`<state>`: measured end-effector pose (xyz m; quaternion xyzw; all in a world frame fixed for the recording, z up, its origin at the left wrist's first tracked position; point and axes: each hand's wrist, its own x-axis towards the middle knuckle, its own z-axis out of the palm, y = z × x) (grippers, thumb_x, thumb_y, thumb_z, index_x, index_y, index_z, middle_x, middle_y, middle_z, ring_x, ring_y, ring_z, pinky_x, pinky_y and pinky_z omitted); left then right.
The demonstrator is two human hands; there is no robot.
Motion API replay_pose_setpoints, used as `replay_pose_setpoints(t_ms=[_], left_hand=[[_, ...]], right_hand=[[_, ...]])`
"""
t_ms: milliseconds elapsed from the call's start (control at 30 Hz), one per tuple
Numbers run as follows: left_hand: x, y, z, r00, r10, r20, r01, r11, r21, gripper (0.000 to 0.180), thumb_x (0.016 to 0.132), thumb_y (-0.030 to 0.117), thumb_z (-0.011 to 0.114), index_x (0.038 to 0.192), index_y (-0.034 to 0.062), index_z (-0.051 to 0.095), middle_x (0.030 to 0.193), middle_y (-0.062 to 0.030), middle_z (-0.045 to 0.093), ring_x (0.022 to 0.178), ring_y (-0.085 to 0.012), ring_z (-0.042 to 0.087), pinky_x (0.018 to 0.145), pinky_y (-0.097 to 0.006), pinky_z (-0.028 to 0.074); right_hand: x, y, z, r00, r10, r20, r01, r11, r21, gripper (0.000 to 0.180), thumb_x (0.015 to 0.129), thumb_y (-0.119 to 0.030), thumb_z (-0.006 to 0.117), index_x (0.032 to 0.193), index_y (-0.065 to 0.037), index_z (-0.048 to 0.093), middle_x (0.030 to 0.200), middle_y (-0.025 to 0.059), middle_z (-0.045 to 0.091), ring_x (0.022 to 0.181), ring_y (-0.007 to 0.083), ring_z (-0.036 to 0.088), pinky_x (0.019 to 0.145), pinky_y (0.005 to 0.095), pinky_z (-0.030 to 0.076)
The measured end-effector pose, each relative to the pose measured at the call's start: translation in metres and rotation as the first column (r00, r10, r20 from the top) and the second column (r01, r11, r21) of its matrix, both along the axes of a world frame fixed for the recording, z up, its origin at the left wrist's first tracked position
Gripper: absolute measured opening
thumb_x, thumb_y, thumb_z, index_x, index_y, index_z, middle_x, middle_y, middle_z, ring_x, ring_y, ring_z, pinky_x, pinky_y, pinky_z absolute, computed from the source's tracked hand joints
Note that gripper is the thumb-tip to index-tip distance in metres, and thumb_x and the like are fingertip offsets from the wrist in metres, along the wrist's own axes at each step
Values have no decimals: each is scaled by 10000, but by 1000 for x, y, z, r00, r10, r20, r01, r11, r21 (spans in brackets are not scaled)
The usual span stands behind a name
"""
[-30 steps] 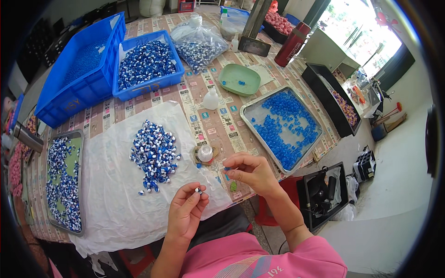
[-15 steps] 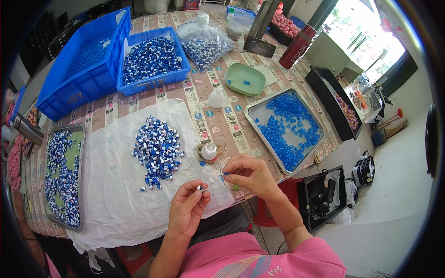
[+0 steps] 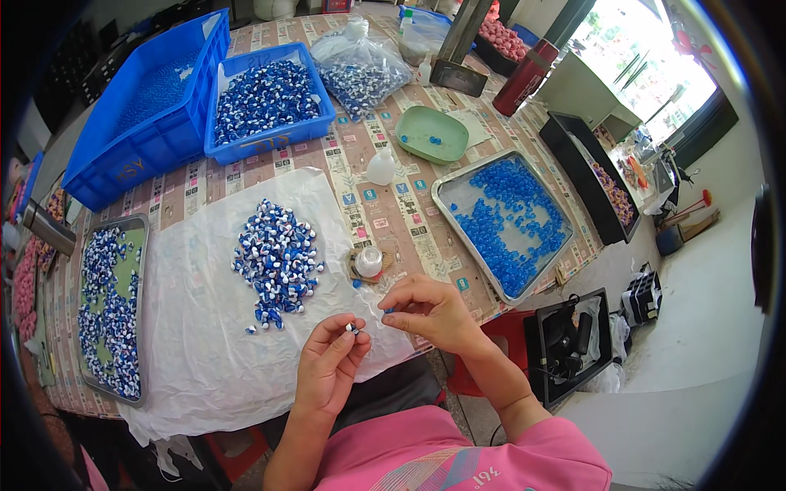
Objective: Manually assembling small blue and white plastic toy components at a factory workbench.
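Between thumb and fingertips, my left hand (image 3: pixel 332 360) pinches a small white-and-blue piece (image 3: pixel 352 329) over the white sheet's near edge. To its right, my right hand (image 3: pixel 430 315) pinches a tiny blue piece (image 3: pixel 388 311), mostly covered by the fingers. The two hands are close but apart. Beyond them, a pile of blue-and-white pieces (image 3: pixel 278 262) lies on the white sheet (image 3: pixel 192 327). A small white cup (image 3: pixel 368 262) stands on a brown pad just beyond my hands. Loose clear-blue pieces (image 3: pixel 512 225) are spread in the metal tray (image 3: pixel 442 204) at the right.
A second metal tray (image 3: pixel 139 311) of blue-and-white pieces lies at the left. Blue bins (image 3: pixel 155 159), a filled plastic bag (image 3: pixel 364 74), a green dish (image 3: pixel 431 133) and a white squeeze bottle (image 3: pixel 381 168) stand farther back. A red flask (image 3: pixel 526 79) is at the far right.
My right hand has moved slightly left, bringing the blue piece closer to my left hand. The left hand keeps its pinch and has barely shifted.
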<state>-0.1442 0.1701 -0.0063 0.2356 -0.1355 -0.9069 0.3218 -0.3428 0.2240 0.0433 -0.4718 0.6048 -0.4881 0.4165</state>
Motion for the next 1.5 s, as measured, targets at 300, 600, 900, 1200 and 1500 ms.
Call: replay_pose_setpoints(t_ms=[300, 600, 900, 1200, 1500], left_hand=[[3, -1, -3, 1000, 14, 24, -14, 1000, 1, 233, 966, 2, 573, 1198, 21, 584, 1131, -114, 646, 959, -175, 678, 875, -299, 575], [8, -1, -4, 999, 8, 41, -7, 1000, -17, 233, 961, -2, 575, 1190, 34, 593, 1142, -118, 651, 935, -171, 685, 840, -293, 592], [10, -5, -6, 999, -15, 33, 15, 1000, -2, 237, 969, 20, 584, 1205, 7, 591, 1131, -124, 659, 985, -187, 679, 886, -305, 573], [19, -8, -5, 1000, -9, 7, 9, 1000, 1, 234, 967, 10, 581, 1201, 6, 595, 1132, -119, 654, 988, -180, 673, 890, -299, 567], [35, -13, -3, 1000, -2, -13, 2, 1000, -13, 226, 962, 6, 579, 1186, 29, 600, 1116, -109, 650, 963, -173, 670, 872, -294, 571]], right_hand=[[-1, 0, -3, 996, 42, -79, -44, 999, -29, 203, 835, -1, 745, 1038, -14, 732, 1030, 53, 654, 905, 95, 623, 757, 209, 506], [4, 1, 2, 985, -48, 164, 24, 989, 147, 200, 850, 11, 735, 1048, 4, 714, 1015, 35, 649, 906, 95, 647, 781, 225, 533], [6, -3, 2, 999, 11, 44, -14, 999, 53, 201, 829, 14, 749, 1028, 4, 721, 1020, 47, 651, 908, 94, 643, 774, 218, 527], [9, -9, 2, 997, -18, 77, 18, 1000, 8, 180, 830, 13, 746, 1007, 15, 713, 1003, 40, 655, 877, 77, 638, 743, 213, 521], [11, -41, 23, 957, -96, -274, 90, 995, -36, 159, 824, 37, 718, 981, 17, 711, 1011, 39, 648, 870, 74, 635, 712, 200, 512]])
